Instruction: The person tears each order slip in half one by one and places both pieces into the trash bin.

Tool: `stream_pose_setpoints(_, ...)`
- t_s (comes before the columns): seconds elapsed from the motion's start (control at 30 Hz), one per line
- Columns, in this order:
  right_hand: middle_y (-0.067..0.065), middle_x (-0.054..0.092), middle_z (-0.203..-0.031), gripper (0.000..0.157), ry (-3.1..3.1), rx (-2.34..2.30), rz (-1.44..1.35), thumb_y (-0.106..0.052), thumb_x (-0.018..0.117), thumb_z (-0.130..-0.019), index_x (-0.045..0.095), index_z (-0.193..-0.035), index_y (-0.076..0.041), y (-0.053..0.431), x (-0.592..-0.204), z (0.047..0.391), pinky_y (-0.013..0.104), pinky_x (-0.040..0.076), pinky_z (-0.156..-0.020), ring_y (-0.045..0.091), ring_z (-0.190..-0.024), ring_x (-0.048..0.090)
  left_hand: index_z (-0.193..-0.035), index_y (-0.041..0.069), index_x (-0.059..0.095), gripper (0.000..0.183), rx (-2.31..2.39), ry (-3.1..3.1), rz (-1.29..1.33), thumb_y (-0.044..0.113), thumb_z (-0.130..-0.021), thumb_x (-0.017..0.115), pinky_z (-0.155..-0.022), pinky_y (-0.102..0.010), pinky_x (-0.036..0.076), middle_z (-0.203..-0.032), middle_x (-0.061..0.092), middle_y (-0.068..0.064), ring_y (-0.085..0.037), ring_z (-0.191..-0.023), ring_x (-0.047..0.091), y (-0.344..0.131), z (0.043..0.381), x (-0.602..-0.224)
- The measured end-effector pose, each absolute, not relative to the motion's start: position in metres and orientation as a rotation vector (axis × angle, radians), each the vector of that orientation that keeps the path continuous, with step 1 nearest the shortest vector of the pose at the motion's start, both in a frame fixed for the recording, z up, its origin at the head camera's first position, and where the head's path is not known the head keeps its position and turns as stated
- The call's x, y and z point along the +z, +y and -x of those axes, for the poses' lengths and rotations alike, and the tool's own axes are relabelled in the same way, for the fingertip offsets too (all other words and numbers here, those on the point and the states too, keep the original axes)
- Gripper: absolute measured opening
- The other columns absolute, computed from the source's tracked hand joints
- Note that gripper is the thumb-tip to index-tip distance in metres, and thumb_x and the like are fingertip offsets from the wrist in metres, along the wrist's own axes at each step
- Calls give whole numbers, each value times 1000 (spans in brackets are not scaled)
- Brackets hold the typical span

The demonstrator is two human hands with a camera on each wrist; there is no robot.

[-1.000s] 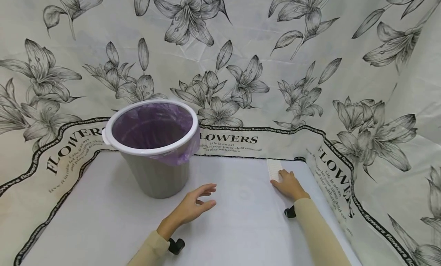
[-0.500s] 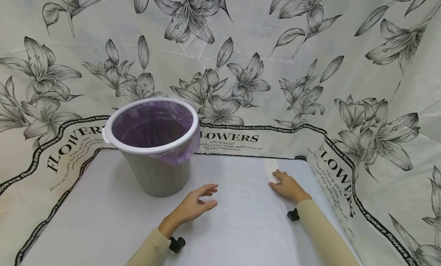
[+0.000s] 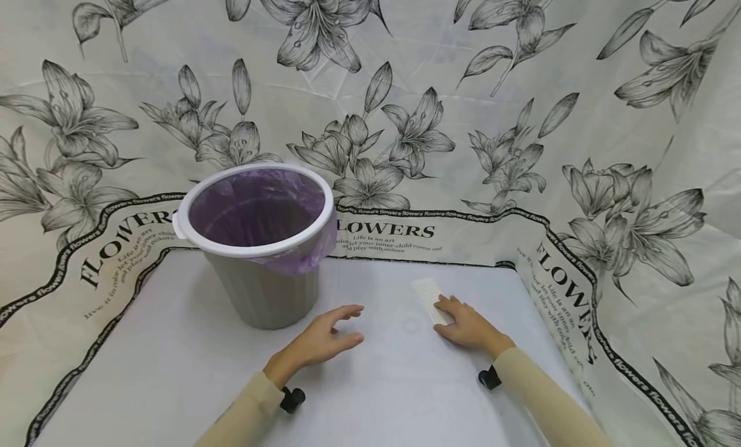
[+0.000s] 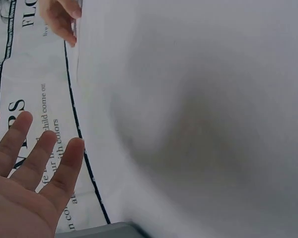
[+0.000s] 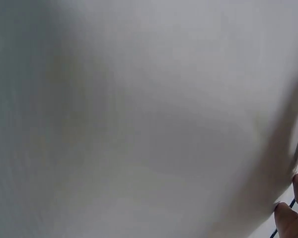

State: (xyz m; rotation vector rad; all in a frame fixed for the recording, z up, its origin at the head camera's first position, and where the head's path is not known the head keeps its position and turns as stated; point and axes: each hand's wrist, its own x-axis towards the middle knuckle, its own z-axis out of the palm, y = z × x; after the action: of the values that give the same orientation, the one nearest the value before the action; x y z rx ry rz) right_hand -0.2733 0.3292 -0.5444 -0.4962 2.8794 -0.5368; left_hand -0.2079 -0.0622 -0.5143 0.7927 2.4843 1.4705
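Note:
A flat white rectangular piece with fine ridges (image 3: 431,298) is on or just above the white tabletop, right of the middle in the head view. My right hand (image 3: 470,328) pinches its near end between thumb and fingers; what kind of thing it is I cannot tell. At the lower right of the right wrist view, fingertips (image 5: 287,218) show at a thin edge. My left hand (image 3: 321,337) hovers over the table with fingers spread and slightly bent, holding nothing. It also appears in the left wrist view, with several fingers (image 4: 64,173) apart.
A grey bin (image 3: 263,292) with a white rim and purple liner bag (image 3: 295,260) stands at the back left, beyond my left hand. Flower-print cloth (image 3: 405,145) hangs behind and along the sides of the white table (image 3: 173,370).
My right hand has drawn the white ridged piece left and towards me, away from the back edge. My left hand has hardly moved; the bin stands where it was.

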Motion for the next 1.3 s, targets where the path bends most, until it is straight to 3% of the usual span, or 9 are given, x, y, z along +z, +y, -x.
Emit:
stream_pose_setpoints(0.13,17,44,-160,60,2852,-503,590,-37,69,-96,56,-146,-6,317,-546,264,64,28,-121,45,-151,32,-152,15,49,67,1399,2499,-842,48,-97,68,-108,-60,47,-152,55,-5,-32,-142,49,-61,214,-509)
stream_pose_setpoints(0.37,18,49,-156,52,2822,-534,777,-23,68,-93,61,-140,-2,299,-544,248,63,29,-120,47,-149,36,-152,18,49,71,1237,2572,-840,55,-94,68,-118,-50,40,-155,52,-1,-26,-145,47,-56,225,-508)
stream_pose_setpoints(0.57,16,50,-155,48,2812,-485,893,-20,68,-92,63,-137,-4,285,-544,239,60,32,-120,44,-148,40,-154,21,46,75,1145,2583,-810,59,-93,67,-119,-47,38,-158,49,-1,-25,-145,46,-49,234,-517)
stream_pose_setpoints(0.87,9,52,-156,44,2746,-509,961,-19,67,-92,66,-134,-8,267,-539,234,58,35,-120,39,-149,40,-148,8,52,70,1179,2592,-759,48,-94,70,-112,-53,45,-140,63,-16,-33,-134,57,-39,245,-533)
stream_pose_setpoints(1.13,5,52,-156,40,2735,-509,961,-20,66,-96,65,-135,-11,259,-536,234,56,36,-120,38,-148,41,-140,6,60,57,1032,2740,-673,36,-93,74,-106,-52,49,-128,69,-12,-31,-122,63,-27,248,-544)
stream_pose_setpoints(1.3,4,52,-156,40,2729,-533,947,-22,69,-97,65,-136,-12,257,-534,235,54,35,-120,37,-148,42,-129,4,68,47,926,2874,-629,32,-91,76,-93,-53,53,-121,70,-13,-33,-113,64,-18,249,-551)
